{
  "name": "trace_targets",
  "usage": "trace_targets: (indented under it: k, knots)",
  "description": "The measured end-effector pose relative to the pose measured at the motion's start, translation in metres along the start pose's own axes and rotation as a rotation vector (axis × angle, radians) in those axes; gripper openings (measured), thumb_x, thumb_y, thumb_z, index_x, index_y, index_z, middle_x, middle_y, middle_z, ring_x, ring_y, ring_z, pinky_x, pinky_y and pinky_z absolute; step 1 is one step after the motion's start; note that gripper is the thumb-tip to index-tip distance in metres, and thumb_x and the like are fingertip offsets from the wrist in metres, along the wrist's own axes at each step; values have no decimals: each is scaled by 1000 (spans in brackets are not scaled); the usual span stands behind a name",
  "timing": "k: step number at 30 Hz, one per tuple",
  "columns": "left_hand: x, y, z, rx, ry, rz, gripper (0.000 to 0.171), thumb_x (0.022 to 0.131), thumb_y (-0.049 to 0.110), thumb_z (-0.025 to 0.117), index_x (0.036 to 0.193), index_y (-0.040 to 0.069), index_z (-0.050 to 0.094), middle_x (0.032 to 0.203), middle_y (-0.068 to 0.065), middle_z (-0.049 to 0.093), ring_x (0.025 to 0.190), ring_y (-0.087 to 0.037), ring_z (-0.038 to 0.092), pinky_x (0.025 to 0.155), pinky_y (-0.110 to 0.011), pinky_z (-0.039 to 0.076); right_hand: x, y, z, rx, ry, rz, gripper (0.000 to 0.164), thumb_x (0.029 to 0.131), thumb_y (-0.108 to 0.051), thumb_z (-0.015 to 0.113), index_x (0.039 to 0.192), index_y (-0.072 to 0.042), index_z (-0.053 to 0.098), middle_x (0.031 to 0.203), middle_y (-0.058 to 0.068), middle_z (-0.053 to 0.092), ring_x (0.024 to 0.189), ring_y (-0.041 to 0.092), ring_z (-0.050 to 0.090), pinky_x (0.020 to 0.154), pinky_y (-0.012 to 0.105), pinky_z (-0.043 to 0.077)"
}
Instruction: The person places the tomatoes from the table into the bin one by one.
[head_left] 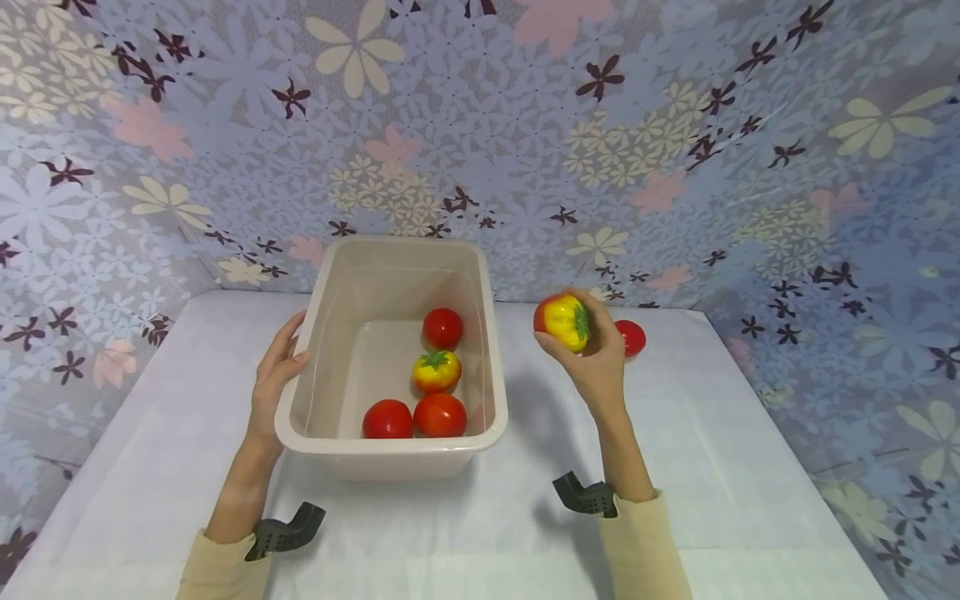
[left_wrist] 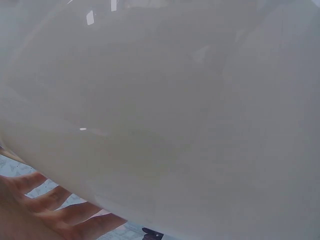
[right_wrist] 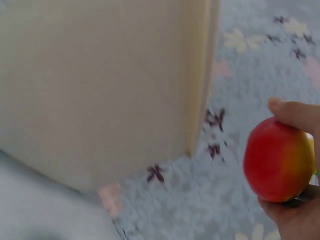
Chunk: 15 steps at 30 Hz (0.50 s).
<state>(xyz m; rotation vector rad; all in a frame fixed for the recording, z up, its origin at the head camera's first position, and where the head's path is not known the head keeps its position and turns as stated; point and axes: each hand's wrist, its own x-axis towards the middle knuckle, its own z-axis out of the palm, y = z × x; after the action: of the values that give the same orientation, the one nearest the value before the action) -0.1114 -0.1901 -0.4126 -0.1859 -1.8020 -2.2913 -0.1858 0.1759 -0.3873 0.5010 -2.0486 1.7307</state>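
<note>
Between the thumb and fingers of my right hand (head_left: 602, 354) is a red-and-yellow tomato (head_left: 564, 323) with a green leafy top, held in the air right of the bin. The right wrist view shows the glossy red side of this tomato (right_wrist: 275, 162). My left hand (head_left: 276, 379) rests against the outer left side of a beige plastic bin (head_left: 392, 446). In the left wrist view its extended fingers (left_wrist: 80, 212) lie along the bin wall (left_wrist: 165, 115). Inside the bin are several tomatoes: red ones (head_left: 442, 329) and a yellow-red one (head_left: 437, 372) with a green top.
Another red tomato (head_left: 630, 338) lies on the white tabletop (head_left: 697, 467), partly behind my right hand. Flower-patterned cloth (head_left: 525, 150) rises behind the table and at both sides. Each wrist wears a black camera mount (head_left: 585, 494).
</note>
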Motion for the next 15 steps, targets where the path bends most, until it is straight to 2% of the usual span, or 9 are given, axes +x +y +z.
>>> trace_targets:
  k: [9, 15]
  knots:
    - [1, 0, 1, -4, 8, -7, 52, 98, 8, 34, 149, 13, 37, 129, 1, 58, 111, -15, 56, 87, -26, 51, -8, -10, 30, 167, -68, -85, 61, 81, 1, 75, 135, 3, 48, 133, 15, 55, 117, 24, 51, 99, 28, 48]
    - [0, 0, 0, 9, 14, -14, 52, 97, 9, 35, 149, 13, 37, 128, 0, 58, 110, -15, 56, 87, -26, 52, -11, -16, 43, 234, -94, -84, 62, 82, -9, 78, 134, 3, 47, 132, 7, 56, 120, 25, 50, 99, 29, 49]
